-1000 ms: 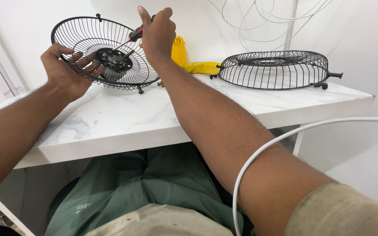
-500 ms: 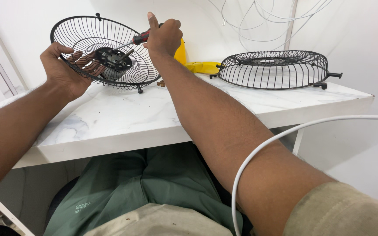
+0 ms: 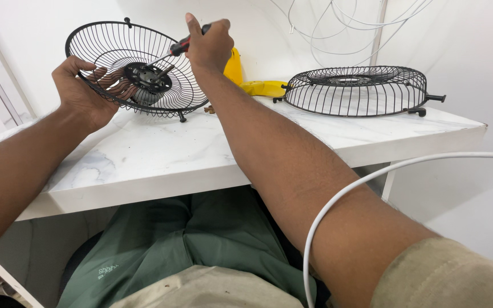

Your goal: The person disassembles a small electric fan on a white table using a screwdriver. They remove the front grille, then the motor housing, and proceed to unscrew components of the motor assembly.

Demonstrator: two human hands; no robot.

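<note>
The table [image 3: 161,154] was white marble-look, so everything here is placed off that. Over its left end, the left hand [image 3: 84,91] had its grip closed around the lower left rim of a black wire fan guard [image 3: 135,65], fingers poking through the wires from behind. The guard was tipped up on edge, open side toward the camera, with its bottom clips touching or just above the table top, can't tell which. In the middle of the guard sat the black round hub [image 3: 146,77].

A bit further right, above the table's back edge, the right hand [image 3: 209,45] was wrapped tight round a screwdriver [image 3: 175,48] with a red and black handle. The index finger stuck straight up and the rest were curled on the handle. The metal shaft ran down and left with the tip at the hub.

Just behind that hand, at the table's back, was a yellow plastic part [image 3: 258,86], partly hidden by the wrist.

Over on the table's right end, a second guard [image 3: 355,91] lay flat, dome side up, well apart from the first one.

A white cable [image 3: 372,177] looped across in front of the table's right edge, over the right forearm. More white wires [image 3: 338,17] hung on the wall above the table.
</note>
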